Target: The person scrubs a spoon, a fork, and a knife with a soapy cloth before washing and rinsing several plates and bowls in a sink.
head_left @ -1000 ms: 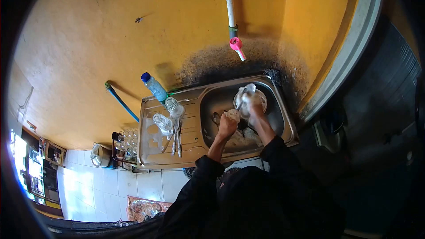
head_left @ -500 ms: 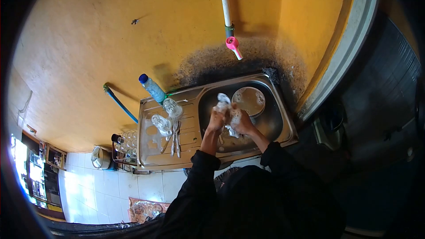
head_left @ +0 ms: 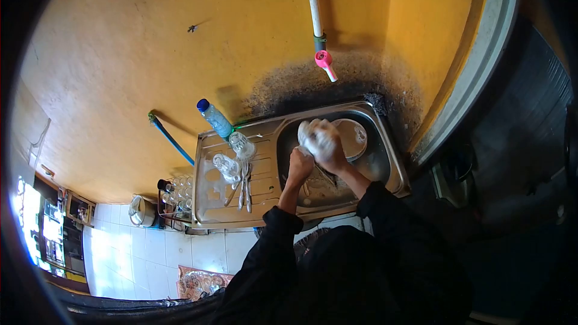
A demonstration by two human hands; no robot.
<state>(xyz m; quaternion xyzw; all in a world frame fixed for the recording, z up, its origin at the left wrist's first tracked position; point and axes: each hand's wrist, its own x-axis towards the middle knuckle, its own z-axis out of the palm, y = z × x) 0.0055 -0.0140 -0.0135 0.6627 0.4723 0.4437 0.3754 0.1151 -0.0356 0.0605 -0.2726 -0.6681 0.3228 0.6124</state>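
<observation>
Head view: both hands meet over the basin of a steel sink (head_left: 398, 171) set against a yellow wall (head_left: 150, 42); the right hand (head_left: 330, 147) is closed round a white, foamy wad (head_left: 313, 132), fingers wrapped over it, and whether that wad is cloth or sponge cannot be told; the left hand (head_left: 299, 165) sits just near and left of it, fingers curled, its far side touching the wad's lower edge, though whether it grips anything cannot be told; the wad is held above the far half of the basin, just left of a round plate (head_left: 356, 138) lying in the basin's far right corner; a pink tap (head_left: 325, 63) hangs from a white pipe (head_left: 314, 6) on the wall beyond the basin; on the drainboard (head_left: 208, 204) to the left stand clear glasses (head_left: 241, 144), with cutlery (head_left: 244, 183) lying just near of them; a blue-capped bottle (head_left: 214, 118) leans at the drainboard's far edge; a blue hose (head_left: 171, 138) runs down the wall further left; a rack (head_left: 171, 195) of glasses sits just left of the sink, and a pot (head_left: 141, 210) left of that.
</observation>
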